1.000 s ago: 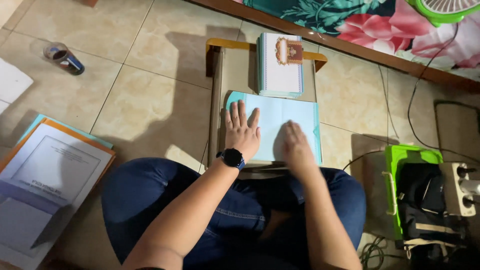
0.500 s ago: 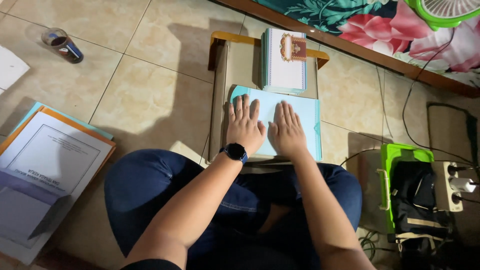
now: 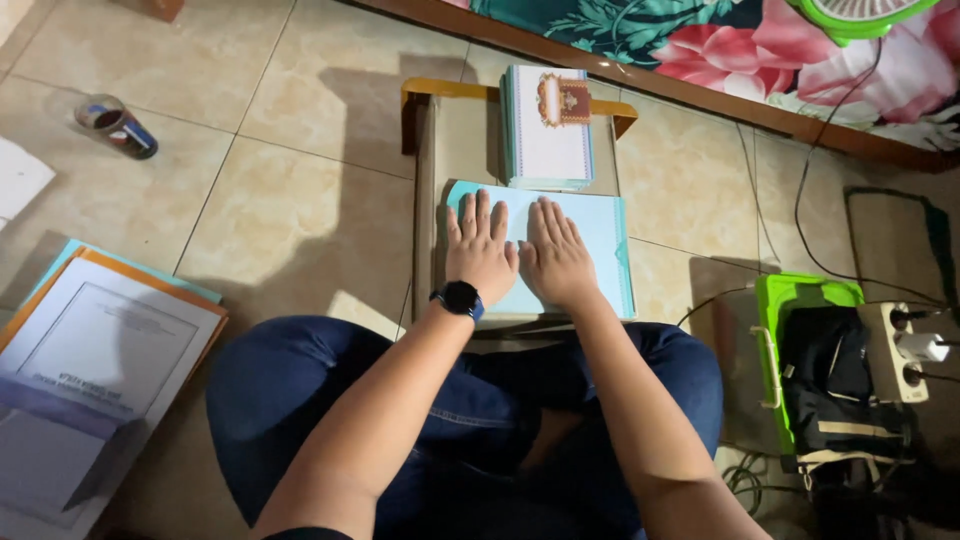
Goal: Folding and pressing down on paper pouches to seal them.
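On pale-blue sheet [image 3: 590,235], hands [image 3: 518,258] now pressed side by side.

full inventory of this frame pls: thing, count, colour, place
small table: 1, beige top with orange-yellow frame, on the floor ahead of the knees
light blue sheet: 1, flat on the table, under both hands
card stack: 1, white with blue edges, at the table's far end
tape roll: 1, dark, on the tiles at far left
folders: a pile, white, orange and blue, on the floor at left
green basket: 1, holding a black bag, at right
power strip: 1, white, far right
fan: 1, green, top right
floral cloth: 1, along the top
wristwatch: 1, black, left wrist
left hand: flat on the sheet
right hand: flat on the sheet, beside the left
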